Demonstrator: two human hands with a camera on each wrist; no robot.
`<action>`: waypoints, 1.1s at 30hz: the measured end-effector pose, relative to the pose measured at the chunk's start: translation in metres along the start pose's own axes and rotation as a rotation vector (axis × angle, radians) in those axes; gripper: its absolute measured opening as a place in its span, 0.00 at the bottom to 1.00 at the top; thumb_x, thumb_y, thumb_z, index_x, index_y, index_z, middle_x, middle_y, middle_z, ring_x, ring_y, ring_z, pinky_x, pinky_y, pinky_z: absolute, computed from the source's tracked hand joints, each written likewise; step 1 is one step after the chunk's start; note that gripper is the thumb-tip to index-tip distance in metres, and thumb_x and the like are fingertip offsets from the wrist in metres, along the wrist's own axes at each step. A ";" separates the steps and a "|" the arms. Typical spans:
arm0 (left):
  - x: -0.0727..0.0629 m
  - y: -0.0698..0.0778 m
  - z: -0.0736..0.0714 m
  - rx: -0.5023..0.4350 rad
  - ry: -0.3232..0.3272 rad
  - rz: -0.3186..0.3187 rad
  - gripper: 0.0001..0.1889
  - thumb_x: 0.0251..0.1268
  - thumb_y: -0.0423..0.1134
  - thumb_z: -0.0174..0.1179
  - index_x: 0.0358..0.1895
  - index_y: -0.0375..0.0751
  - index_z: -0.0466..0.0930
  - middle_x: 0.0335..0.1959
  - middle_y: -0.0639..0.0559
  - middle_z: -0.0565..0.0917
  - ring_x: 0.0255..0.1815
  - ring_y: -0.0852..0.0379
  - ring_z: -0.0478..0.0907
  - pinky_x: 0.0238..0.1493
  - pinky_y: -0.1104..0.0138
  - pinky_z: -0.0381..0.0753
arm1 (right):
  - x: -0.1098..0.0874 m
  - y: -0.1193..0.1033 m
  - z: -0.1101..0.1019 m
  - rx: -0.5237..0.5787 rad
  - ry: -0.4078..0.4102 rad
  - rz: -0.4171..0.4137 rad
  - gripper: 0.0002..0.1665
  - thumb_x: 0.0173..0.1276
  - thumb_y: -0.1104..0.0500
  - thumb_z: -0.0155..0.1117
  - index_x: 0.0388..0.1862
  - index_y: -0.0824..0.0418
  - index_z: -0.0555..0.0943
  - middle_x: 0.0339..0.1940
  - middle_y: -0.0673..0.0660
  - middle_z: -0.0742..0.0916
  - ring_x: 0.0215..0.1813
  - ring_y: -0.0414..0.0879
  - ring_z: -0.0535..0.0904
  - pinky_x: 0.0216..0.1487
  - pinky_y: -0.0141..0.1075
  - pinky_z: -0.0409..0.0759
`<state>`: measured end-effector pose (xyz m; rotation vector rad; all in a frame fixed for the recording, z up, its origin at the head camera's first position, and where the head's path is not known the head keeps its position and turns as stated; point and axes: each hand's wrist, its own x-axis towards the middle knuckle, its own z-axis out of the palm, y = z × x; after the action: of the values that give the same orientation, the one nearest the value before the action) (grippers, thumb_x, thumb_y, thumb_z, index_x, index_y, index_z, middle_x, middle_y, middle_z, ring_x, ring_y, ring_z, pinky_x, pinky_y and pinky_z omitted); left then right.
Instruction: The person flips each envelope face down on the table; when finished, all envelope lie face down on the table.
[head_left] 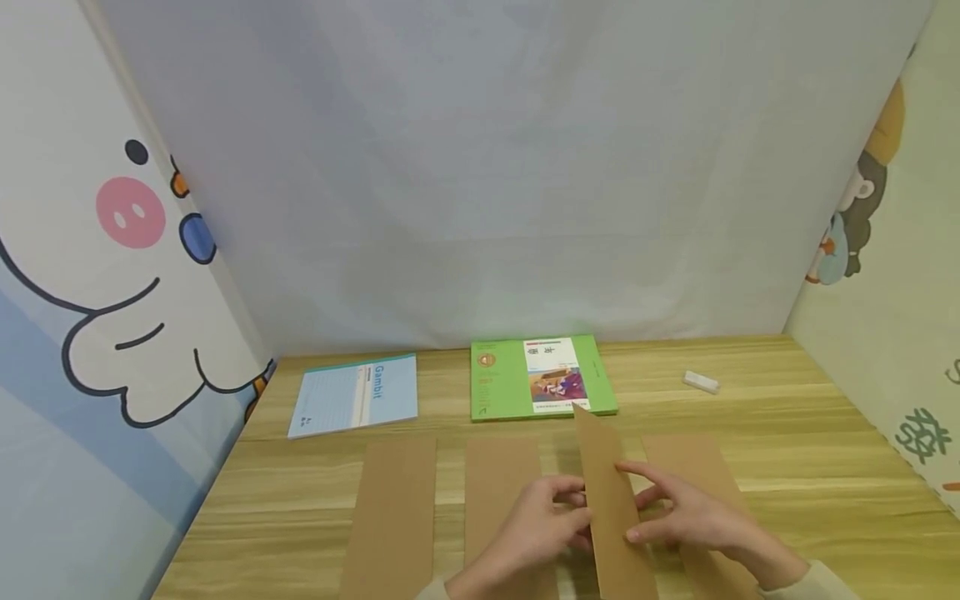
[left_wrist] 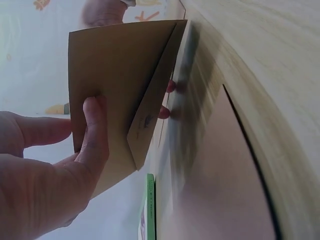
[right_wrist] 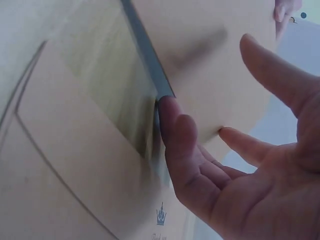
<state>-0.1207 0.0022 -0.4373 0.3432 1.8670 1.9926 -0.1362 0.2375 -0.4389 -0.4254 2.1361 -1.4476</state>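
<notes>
Between the two hands a brown kraft envelope (head_left: 611, 508) stands tilted on edge above the table, its pointed flap (left_wrist: 147, 122) showing in the left wrist view. My left hand (head_left: 536, 521) pinches its left edge, with a finger lying across the flap side. From the other side, my right hand (head_left: 693, 517) meets the plain face with an index fingertip, while other fingers curl at the envelope's lower edge. Under the right hand lies another envelope (head_left: 693, 458), printed with a small crown in the right wrist view. Two more envelopes (head_left: 393, 508) (head_left: 501, 483) lie flat to the left.
At the back of the wooden table (head_left: 247, 492) lie a light blue notebook (head_left: 360, 396) and a green book or pad (head_left: 498, 379) with a picture cover. A small white block (head_left: 701, 382) sits at the back right. Printed cloth walls (head_left: 487, 183) enclose the table.
</notes>
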 end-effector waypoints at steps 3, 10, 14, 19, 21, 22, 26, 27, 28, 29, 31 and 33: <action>-0.001 -0.002 -0.004 0.043 0.030 0.003 0.20 0.58 0.21 0.59 0.56 0.23 0.73 0.32 0.49 0.81 0.23 0.52 0.81 0.27 0.59 0.83 | -0.001 0.001 -0.001 -0.019 0.009 -0.001 0.52 0.57 0.60 0.73 0.73 0.67 0.53 0.48 0.67 0.77 0.36 0.51 0.79 0.34 0.39 0.77; -0.001 -0.006 -0.010 0.187 0.104 0.019 0.22 0.51 0.21 0.66 0.53 0.25 0.75 0.24 0.52 0.83 0.18 0.56 0.80 0.22 0.65 0.81 | -0.005 0.003 -0.003 -0.080 0.032 -0.008 0.51 0.55 0.60 0.74 0.69 0.75 0.56 0.45 0.67 0.75 0.36 0.51 0.81 0.33 0.37 0.80; -0.002 -0.009 -0.010 0.268 0.138 0.004 0.23 0.49 0.22 0.68 0.52 0.24 0.76 0.21 0.55 0.82 0.17 0.57 0.80 0.20 0.69 0.79 | -0.007 0.003 -0.003 -0.159 0.073 -0.002 0.50 0.52 0.58 0.76 0.67 0.76 0.60 0.42 0.64 0.76 0.37 0.50 0.81 0.34 0.38 0.80; -0.001 -0.014 -0.010 0.383 0.167 0.021 0.24 0.47 0.24 0.70 0.51 0.23 0.77 0.17 0.58 0.80 0.15 0.61 0.78 0.20 0.71 0.76 | -0.006 0.004 -0.001 -0.292 0.133 0.002 0.48 0.48 0.55 0.79 0.63 0.76 0.66 0.38 0.59 0.77 0.32 0.47 0.78 0.33 0.38 0.79; 0.000 -0.015 -0.009 0.417 0.163 0.028 0.24 0.47 0.25 0.70 0.51 0.23 0.77 0.17 0.58 0.80 0.15 0.61 0.78 0.20 0.71 0.76 | -0.006 0.003 0.000 -0.350 0.154 0.005 0.47 0.47 0.54 0.79 0.61 0.75 0.69 0.36 0.57 0.78 0.33 0.47 0.76 0.35 0.41 0.79; 0.001 -0.016 -0.010 0.426 0.155 0.024 0.24 0.47 0.25 0.70 0.51 0.22 0.76 0.16 0.58 0.80 0.14 0.61 0.77 0.19 0.72 0.75 | -0.005 0.003 0.000 -0.379 0.168 0.010 0.47 0.45 0.53 0.80 0.60 0.73 0.70 0.35 0.55 0.78 0.34 0.47 0.76 0.36 0.42 0.78; 0.002 -0.020 -0.010 0.448 0.125 0.002 0.25 0.47 0.23 0.69 0.52 0.20 0.75 0.14 0.58 0.80 0.13 0.61 0.77 0.18 0.72 0.74 | -0.002 0.002 0.004 -0.467 0.223 0.049 0.44 0.41 0.52 0.82 0.56 0.70 0.75 0.33 0.52 0.80 0.36 0.47 0.73 0.39 0.47 0.76; 0.002 -0.020 -0.009 0.457 0.120 -0.006 0.25 0.47 0.22 0.68 0.52 0.20 0.75 0.14 0.58 0.79 0.13 0.61 0.77 0.18 0.72 0.75 | -0.002 0.002 0.005 -0.478 0.235 0.065 0.44 0.41 0.53 0.82 0.56 0.69 0.75 0.33 0.52 0.80 0.36 0.47 0.73 0.40 0.47 0.76; 0.003 -0.021 -0.009 0.468 0.118 -0.013 0.25 0.47 0.22 0.68 0.52 0.20 0.75 0.14 0.58 0.79 0.12 0.62 0.76 0.19 0.72 0.75 | -0.001 0.002 0.006 -0.486 0.246 0.079 0.44 0.40 0.53 0.83 0.55 0.69 0.76 0.33 0.52 0.80 0.36 0.47 0.73 0.40 0.47 0.76; 0.003 -0.022 -0.009 0.475 0.117 -0.024 0.25 0.46 0.22 0.69 0.52 0.20 0.75 0.14 0.58 0.79 0.12 0.62 0.76 0.19 0.72 0.75 | -0.001 0.002 0.006 -0.493 0.254 0.090 0.43 0.39 0.53 0.83 0.55 0.68 0.76 0.33 0.52 0.80 0.36 0.47 0.73 0.41 0.47 0.76; 0.004 -0.022 -0.009 0.489 0.116 -0.034 0.25 0.45 0.22 0.69 0.51 0.20 0.76 0.14 0.58 0.79 0.11 0.62 0.75 0.19 0.72 0.76 | -0.001 0.002 0.007 -0.500 0.263 0.102 0.43 0.38 0.54 0.83 0.55 0.68 0.76 0.33 0.53 0.80 0.36 0.47 0.73 0.42 0.47 0.76; 0.004 -0.023 -0.009 0.502 0.113 -0.035 0.25 0.44 0.21 0.69 0.50 0.20 0.76 0.13 0.58 0.78 0.11 0.63 0.75 0.20 0.72 0.76 | -0.001 0.002 0.008 -0.506 0.268 0.112 0.43 0.38 0.54 0.83 0.54 0.68 0.77 0.33 0.53 0.80 0.37 0.47 0.73 0.42 0.48 0.76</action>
<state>-0.1253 -0.0028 -0.4610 0.3340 2.4169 1.5237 -0.1307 0.2320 -0.4429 -0.2931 2.6983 -0.9319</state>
